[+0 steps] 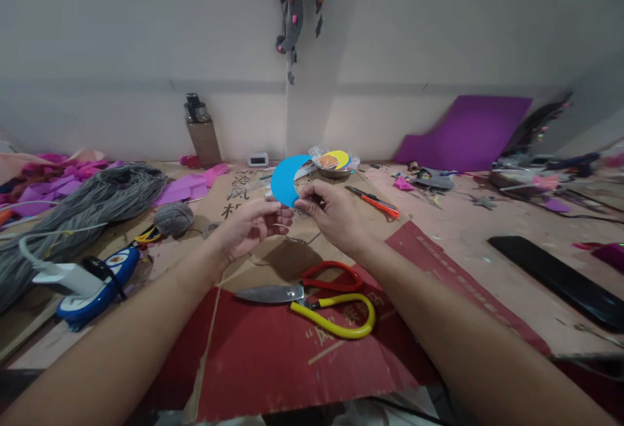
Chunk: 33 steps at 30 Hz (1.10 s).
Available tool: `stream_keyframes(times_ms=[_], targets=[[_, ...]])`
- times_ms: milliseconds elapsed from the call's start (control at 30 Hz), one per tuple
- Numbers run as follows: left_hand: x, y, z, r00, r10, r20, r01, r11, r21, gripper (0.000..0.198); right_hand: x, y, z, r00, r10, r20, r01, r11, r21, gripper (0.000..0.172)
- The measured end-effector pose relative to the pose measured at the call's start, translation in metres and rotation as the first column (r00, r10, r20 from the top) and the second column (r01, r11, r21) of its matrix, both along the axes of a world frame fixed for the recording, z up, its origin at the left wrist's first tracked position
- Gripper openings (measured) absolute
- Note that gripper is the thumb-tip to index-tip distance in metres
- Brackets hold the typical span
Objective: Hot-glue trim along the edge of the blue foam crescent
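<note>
A bright blue crescent-shaped cutout (283,182) is held up above the cardboard. Thumb and fingers of my right hand (327,213) pinch its lower tip. My left hand (256,226) is just below the crescent's lower left edge, palm partly turned up and fingers loosely apart; whether a fingertip touches the edge I cannot tell. Nearer to me, a pair of scissors (305,296) with one red and one yellow handle lies on the red cardboard (253,361), blades pointing left. Behind the crescent, a yellow cutout (338,159) rests on a small bowl (331,173) of plastic-wrapped bits.
An orange utility knife (373,201) lies right of the bowl. Grey yarn (127,188) and a blue power strip (100,289) with a plugged-in charger are at left. A black flat object (556,276) lies at right. Purple sheet (463,133) leans on the back panel.
</note>
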State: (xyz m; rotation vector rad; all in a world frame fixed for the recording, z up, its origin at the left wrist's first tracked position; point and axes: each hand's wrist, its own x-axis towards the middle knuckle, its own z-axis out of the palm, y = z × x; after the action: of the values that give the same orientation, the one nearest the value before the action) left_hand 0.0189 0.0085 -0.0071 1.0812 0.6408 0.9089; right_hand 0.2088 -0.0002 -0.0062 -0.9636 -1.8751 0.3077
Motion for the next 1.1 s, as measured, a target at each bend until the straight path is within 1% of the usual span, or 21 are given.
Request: stream_keyframes(times_ms=[67,133,233,300,433,567,667,900,1000,1100], targets=[[0.004,-0.004,0.0,1.0,-0.008,0.029,0.007,1.0,0.021,0.019,-0.001,0.0,0.0,1.0,0.022,0.012,-0.022,1.0,-0.01,0.013],[0.008,-0.007,-0.001,0.998,0.029,0.047,-0.03,0.999,0.034,0.019,-0.003,-0.001,0.0,0.999,0.042,0.019,-0.042,0.999,-0.013,0.014],[0.012,-0.008,-0.002,0.994,0.106,0.017,-0.106,0.994,0.017,0.019,-0.005,-0.001,-0.001,0.998,0.058,0.033,-0.057,0.998,-0.022,0.012],[0.012,-0.008,-0.004,0.991,0.135,-0.017,-0.135,0.991,0.027,0.019,-0.006,-0.001,-0.002,0.997,0.07,0.035,-0.068,0.997,-0.043,0.011],[0.011,-0.006,-0.006,0.985,0.171,-0.034,-0.165,0.978,0.125,0.022,-0.005,0.0,-0.004,0.995,0.096,-0.011,-0.097,0.991,-0.093,0.013],[0.012,-0.007,-0.004,0.975,0.218,-0.05,-0.204,0.959,0.197,0.028,-0.003,0.002,-0.006,0.991,0.114,-0.075,-0.121,0.987,-0.105,0.015],[0.012,-0.008,-0.003,0.973,0.224,-0.053,-0.207,0.951,0.229,0.03,-0.004,0.003,-0.007,0.987,0.116,-0.111,-0.129,0.985,-0.115,0.015],[0.01,-0.006,-0.003,0.976,0.191,-0.107,-0.153,0.945,0.288,0.025,-0.005,0.004,-0.007,0.976,0.119,-0.183,-0.151,0.973,-0.173,0.017],[0.009,-0.005,-0.003,0.969,0.2,-0.146,-0.151,0.944,0.292,0.027,-0.005,0.004,-0.007,0.964,0.148,-0.221,-0.191,0.963,-0.189,0.018],[0.008,-0.005,-0.002,0.973,0.183,-0.142,-0.138,0.95,0.279,0.028,-0.005,0.004,-0.005,0.953,0.158,-0.257,-0.214,0.955,-0.204,0.019]])
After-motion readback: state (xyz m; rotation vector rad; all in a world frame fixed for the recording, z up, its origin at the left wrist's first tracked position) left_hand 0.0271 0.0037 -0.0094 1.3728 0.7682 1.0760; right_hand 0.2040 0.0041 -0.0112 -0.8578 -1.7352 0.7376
